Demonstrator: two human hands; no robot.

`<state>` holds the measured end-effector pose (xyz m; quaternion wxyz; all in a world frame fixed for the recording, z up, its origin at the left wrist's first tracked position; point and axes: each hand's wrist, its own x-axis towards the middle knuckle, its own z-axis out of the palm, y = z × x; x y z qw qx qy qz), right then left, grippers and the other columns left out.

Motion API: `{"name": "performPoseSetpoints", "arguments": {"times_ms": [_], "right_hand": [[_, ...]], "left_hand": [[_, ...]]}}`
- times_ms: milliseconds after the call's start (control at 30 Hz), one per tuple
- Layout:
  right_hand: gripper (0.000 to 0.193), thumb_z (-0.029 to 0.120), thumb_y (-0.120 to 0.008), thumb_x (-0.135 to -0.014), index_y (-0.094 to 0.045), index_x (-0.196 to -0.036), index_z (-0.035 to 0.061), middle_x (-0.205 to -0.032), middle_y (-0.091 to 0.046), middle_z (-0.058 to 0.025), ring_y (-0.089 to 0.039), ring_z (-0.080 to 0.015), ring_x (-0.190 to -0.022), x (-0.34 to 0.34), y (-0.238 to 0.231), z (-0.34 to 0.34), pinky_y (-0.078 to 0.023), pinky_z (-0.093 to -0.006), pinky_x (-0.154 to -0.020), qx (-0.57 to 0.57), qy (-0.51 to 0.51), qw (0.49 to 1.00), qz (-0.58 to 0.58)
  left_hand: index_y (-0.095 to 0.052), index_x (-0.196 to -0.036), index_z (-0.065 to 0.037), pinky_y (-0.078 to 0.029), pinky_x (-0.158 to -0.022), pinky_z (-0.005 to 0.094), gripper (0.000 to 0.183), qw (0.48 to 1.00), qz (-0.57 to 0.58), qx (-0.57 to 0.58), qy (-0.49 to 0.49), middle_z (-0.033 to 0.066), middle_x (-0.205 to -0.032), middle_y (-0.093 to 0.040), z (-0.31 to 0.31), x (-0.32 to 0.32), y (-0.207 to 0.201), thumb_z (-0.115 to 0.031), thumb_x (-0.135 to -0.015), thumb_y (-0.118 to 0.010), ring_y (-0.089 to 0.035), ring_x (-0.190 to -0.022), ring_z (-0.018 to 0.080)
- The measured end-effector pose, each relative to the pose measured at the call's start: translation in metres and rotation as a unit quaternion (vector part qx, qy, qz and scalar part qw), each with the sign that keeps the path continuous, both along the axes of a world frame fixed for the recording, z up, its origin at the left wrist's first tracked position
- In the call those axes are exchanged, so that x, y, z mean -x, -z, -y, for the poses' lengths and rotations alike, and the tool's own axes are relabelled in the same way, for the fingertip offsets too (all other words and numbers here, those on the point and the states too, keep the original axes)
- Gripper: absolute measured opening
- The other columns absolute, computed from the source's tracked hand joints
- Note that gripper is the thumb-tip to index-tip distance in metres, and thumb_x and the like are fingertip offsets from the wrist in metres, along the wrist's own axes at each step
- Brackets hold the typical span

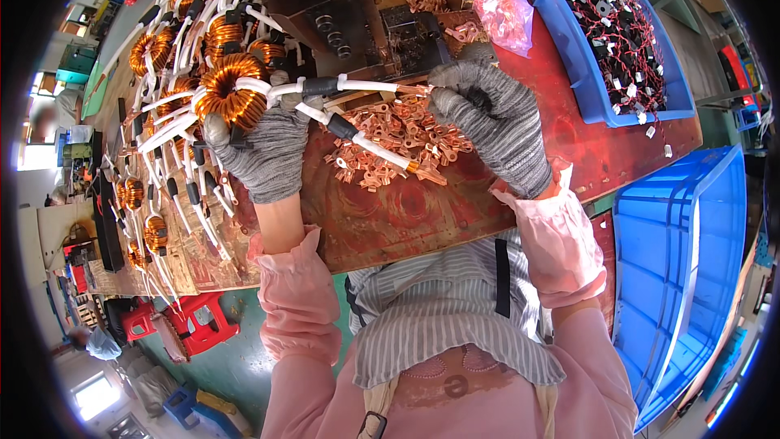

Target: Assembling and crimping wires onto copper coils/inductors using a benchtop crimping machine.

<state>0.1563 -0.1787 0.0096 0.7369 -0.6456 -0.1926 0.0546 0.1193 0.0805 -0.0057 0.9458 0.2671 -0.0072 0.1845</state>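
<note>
At 10 o'clock above the worktop (pixel 366 232), the left-hand grip (pixel 268 150) is closed on a copper-wound toroidal coil (pixel 231 110); the right-hand grip (pixel 496 118) pinches the copper end of the coil's upper white lead (pixel 370 85). Copper cable lugs (pixel 406 126) lie heaped at 12 o'clock.

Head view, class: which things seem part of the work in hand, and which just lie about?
Seemingly part of the work:
copper-wound coil, in the left hand
white lead, its copper end in the right hand
loose copper terminals, heaped on the table

Seemingly just lying about:
blue tray
wired parts inside it
large blue bin, beside the table
</note>
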Motion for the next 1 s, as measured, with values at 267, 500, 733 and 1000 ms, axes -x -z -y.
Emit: {"name": "performPoseSetpoints", "arguments": {"times_ms": [267, 500, 733, 1000], "right_hand": [[0.015, 0.002, -0.062, -0.078, -0.060, -0.093, 0.0017, -0.080, -0.062, -0.0027, -0.057, -0.0077, -0.073, 0.000, 0.003, -0.006, -0.046, -0.0210, -0.067, -0.006, 0.035, 0.998, 0.056], [0.014, 0.002, -0.061, -0.078, -0.059, -0.092, 0.0025, -0.077, -0.061, -0.0017, -0.057, -0.0064, -0.071, 0.001, 0.002, -0.010, -0.046, -0.0203, -0.063, 0.033, 0.052, 0.994, 0.094], [0.014, 0.000, -0.058, -0.080, -0.058, -0.094, 0.0017, -0.080, -0.061, -0.0040, -0.057, -0.0073, -0.071, 0.007, -0.011, -0.011, -0.047, -0.0204, -0.064, -0.046, -0.009, 0.999, -0.017], [0.014, 0.000, -0.059, -0.079, -0.059, -0.092, 0.0017, -0.083, -0.062, -0.0069, -0.060, -0.0101, -0.074, 0.008, -0.007, -0.012, -0.048, -0.0227, -0.065, 0.040, 0.073, 0.990, 0.113]], "left_hand": [[-0.046, -0.111, -0.003, -0.039, -0.083, 0.0457, 0.066, 1.000, -0.006, 0.003, -0.001, 0.0152, -0.101, -0.053, 0.004, 0.001, -0.006, -0.045, -0.065, -0.068, -0.050, -0.091, 0.0295], [-0.046, -0.114, -0.007, -0.045, -0.081, 0.0488, 0.065, 0.999, 0.013, 0.034, 0.012, 0.0138, -0.107, -0.052, 0.004, 0.001, -0.006, -0.037, -0.063, -0.070, -0.052, -0.093, 0.0346], [-0.044, -0.116, -0.007, -0.043, -0.083, 0.0516, 0.063, 0.999, 0.009, 0.042, 0.021, 0.0150, -0.108, -0.051, 0.001, 0.001, -0.004, -0.038, -0.066, -0.067, -0.051, -0.094, 0.0352], [-0.043, -0.117, -0.006, -0.040, -0.086, 0.0498, 0.069, 0.999, -0.043, 0.011, -0.029, 0.0161, -0.111, -0.049, 0.009, 0.001, -0.008, -0.045, -0.066, -0.067, -0.049, -0.098, 0.0333]]}}
